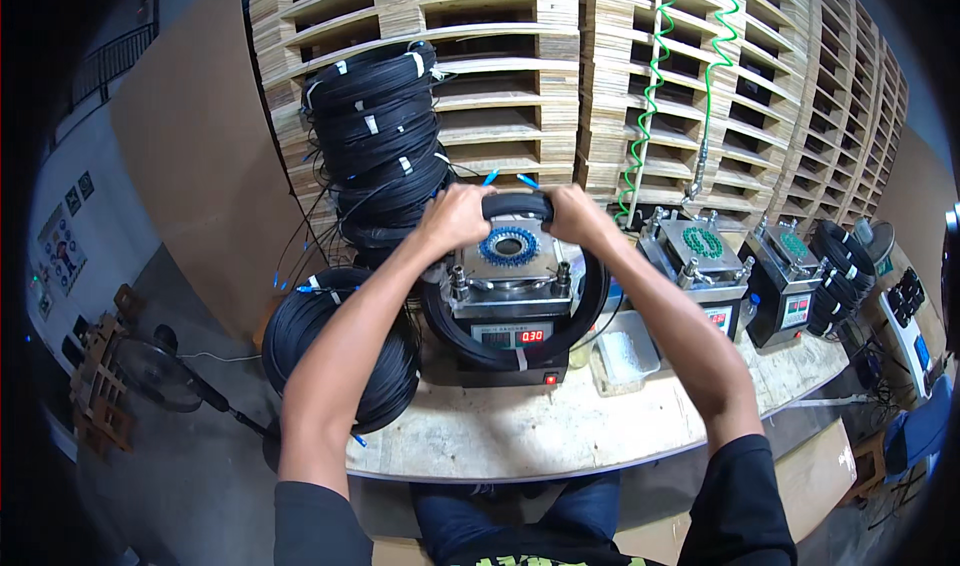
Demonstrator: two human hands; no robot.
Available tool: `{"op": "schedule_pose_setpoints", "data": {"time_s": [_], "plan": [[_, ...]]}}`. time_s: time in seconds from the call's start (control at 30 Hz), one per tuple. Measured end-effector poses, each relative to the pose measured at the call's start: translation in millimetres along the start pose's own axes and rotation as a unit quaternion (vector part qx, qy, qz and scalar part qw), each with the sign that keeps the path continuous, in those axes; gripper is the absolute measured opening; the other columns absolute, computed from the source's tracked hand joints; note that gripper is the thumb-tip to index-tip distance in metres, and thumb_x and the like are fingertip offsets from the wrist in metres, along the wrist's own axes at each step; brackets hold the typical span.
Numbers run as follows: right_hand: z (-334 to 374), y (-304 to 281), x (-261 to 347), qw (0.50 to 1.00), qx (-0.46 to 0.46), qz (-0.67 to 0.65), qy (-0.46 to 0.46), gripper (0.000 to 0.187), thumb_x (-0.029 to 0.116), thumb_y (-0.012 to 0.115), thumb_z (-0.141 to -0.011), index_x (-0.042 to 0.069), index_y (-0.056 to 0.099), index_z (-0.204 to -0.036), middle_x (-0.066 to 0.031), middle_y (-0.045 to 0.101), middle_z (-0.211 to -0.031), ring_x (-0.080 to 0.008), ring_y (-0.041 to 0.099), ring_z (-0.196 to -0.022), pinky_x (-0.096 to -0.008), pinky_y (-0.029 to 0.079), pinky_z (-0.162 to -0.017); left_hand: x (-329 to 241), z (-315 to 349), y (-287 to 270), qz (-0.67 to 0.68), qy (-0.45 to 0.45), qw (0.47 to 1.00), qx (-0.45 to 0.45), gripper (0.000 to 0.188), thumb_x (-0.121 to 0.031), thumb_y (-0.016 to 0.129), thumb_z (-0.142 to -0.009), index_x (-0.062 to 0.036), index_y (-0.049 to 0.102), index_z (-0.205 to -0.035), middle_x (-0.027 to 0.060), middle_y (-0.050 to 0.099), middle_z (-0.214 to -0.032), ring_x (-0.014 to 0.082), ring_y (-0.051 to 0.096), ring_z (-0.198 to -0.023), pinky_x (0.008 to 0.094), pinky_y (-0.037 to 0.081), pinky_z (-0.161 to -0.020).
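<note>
A black cable coil (517, 205) is gripped at its far edge by both hands, and it hangs in a loop around a metal benchtop machine (510, 308). My left hand (457, 216) is closed on the coil's far left. On the far right, my right hand (578, 216) is closed around it too. Two blue-tipped cable ends (528, 180) stick up beyond the hands. On the machine's top plate sits a round holder (509, 247) ringed with blue pieces. Below it, the front panel has a lit red display (531, 336).
Tall stacked black coils (375, 136) stand behind left, with another coil pile (340, 351) at the bench's left. A plastic tray (627, 351) lies right of the machine. Two similar machines (700, 266) with green-ringed tops stand farther right. Wooden pallets (510, 61) rise behind the bench (480, 436).
</note>
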State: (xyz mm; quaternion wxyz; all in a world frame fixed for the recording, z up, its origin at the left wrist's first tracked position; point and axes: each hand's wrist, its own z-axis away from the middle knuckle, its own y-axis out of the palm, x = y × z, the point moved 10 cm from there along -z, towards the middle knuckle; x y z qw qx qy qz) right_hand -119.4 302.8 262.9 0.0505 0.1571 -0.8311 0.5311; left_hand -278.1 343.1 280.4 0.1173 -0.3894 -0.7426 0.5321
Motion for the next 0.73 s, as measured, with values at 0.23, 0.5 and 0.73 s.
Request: {"op": "schedule_pose_setpoints", "data": {"time_s": [0.23,0.5,0.73], "plan": [[34.0,-32.9,42.1,0.992,0.083,-0.068,-0.072,0.039,0.009,0.069,-0.074,-0.005,0.068,-0.11,-0.0259,0.072,-0.095,-0.0383,0.07,-0.095,-0.0422,0.054,-0.086,-22.3,38.5,-15.4,0.112,0.021,0.99,0.076,0.058,-0.017,0.066,-0.075,0.0024,0.056,-0.129,0.0332,0.067,-0.108,0.0447,0.065,-0.106,0.0468,0.05,-0.097],[177.4,102.4,31.9,0.955,0.228,-0.189,0.006,0.028,0.011,0.072,-0.071,-0.006,0.07,-0.093,-0.022,0.071,-0.077,-0.0277,0.069,-0.072,-0.0407,0.052,-0.069,-31.3,177.5,107.9,0.189,-0.047,0.921,0.338,0.026,-0.017,0.069,-0.078,0.0046,0.066,-0.093,0.0131,0.064,-0.062,0.0194,0.064,-0.052,0.0341,0.051,-0.053],[250.6,195.0,31.2,0.935,0.285,-0.201,0.064,0.028,0.012,0.068,-0.072,-0.003,0.072,-0.095,-0.0198,0.071,-0.073,-0.029,0.07,-0.07,-0.0372,0.053,-0.066,-7.6,255.8,197.7,0.232,-0.044,0.916,0.326,0.024,-0.015,0.068,-0.075,-0.0026,0.068,-0.095,0.0177,0.07,-0.074,0.0272,0.066,-0.061,0.0375,0.053,-0.063]]}}
